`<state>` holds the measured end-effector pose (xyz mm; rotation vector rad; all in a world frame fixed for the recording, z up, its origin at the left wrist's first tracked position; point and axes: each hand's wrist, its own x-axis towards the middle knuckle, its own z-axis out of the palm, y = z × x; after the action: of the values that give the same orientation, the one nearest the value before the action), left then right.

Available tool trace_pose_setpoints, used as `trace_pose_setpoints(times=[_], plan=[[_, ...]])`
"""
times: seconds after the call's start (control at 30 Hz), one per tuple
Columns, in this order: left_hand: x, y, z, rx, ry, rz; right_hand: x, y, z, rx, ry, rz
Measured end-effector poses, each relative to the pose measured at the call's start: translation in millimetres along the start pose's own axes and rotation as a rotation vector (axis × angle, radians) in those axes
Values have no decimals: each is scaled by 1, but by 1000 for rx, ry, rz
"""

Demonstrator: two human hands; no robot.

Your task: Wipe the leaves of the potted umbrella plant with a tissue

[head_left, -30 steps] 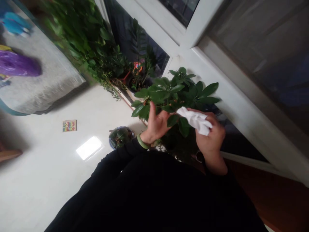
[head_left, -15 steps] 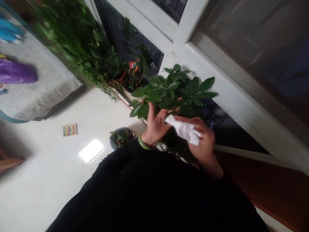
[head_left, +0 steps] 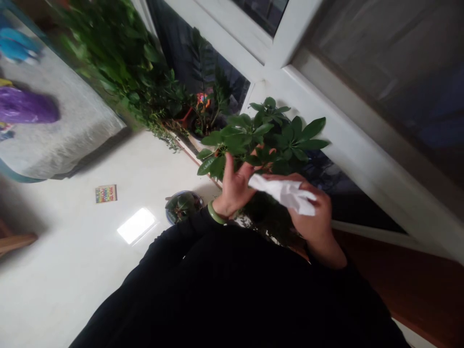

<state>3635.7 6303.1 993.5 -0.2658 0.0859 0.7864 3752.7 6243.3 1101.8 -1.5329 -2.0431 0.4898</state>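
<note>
- Right hand (head_left: 314, 217) clenched around a crumpled white cloth (head_left: 286, 193), pressed against a leaf of the potted plant (head_left: 268, 140) beside the window frame (head_left: 326, 111).
- Left hand (head_left: 235, 186), green bangle (head_left: 214, 214) at the wrist, fingers open, cradling leaves from beneath.
- Small potted succulent (head_left: 181, 205) on the pale floor (head_left: 72, 251) nearby.
</note>
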Motion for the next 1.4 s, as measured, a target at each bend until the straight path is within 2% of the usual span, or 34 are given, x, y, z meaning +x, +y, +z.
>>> trace_pose_setpoints(times=[0.1,0.17,0.23,0.3,0.37,0.47,0.6,0.67,0.77,0.8,0.87,0.93,0.97,1.07,1.13,1.23,1.33,1.4], plan=[[-3,4,4,26,58,15,19,9,-1,-206,133,-67],[-3,4,4,39,43,23,29,13,5,-339,127,-94],[0,2,-1,29,-31,57,35,14,14,-414,70,-105],[3,-1,-7,11,-103,89,36,11,21,-410,6,-114],[6,-2,-10,6,-131,100,33,8,23,-301,-43,-109],[4,3,-8,-15,-82,38,31,10,19,-133,-28,-71],[2,10,-3,-77,-4,-36,34,17,14,-261,137,-76],[3,9,-4,-74,-21,-13,35,17,16,-329,105,-107],[7,7,-7,-54,-53,-13,33,15,18,-243,7,-99],[7,7,-7,-55,-53,-30,31,16,18,-198,27,-85],[8,8,-9,-76,-45,-64,27,19,13,-182,164,-60],[8,9,-9,-103,-29,-73,21,25,8,-274,278,-54],[9,9,-10,-110,-24,-68,18,28,6,-333,281,-51],[10,6,-10,-103,-49,-17,7,32,9,-441,129,-63],[11,4,-10,-97,-58,6,0,28,15,-432,43,-71],[10,3,-8,-68,-47,4,-10,19,18,-283,-15,-40],[8,5,-7,-11,-45,12,-20,14,6,-68,-92,49],[7,7,-6,-7,-11,22,-27,16,-9,-72,-31,112]])
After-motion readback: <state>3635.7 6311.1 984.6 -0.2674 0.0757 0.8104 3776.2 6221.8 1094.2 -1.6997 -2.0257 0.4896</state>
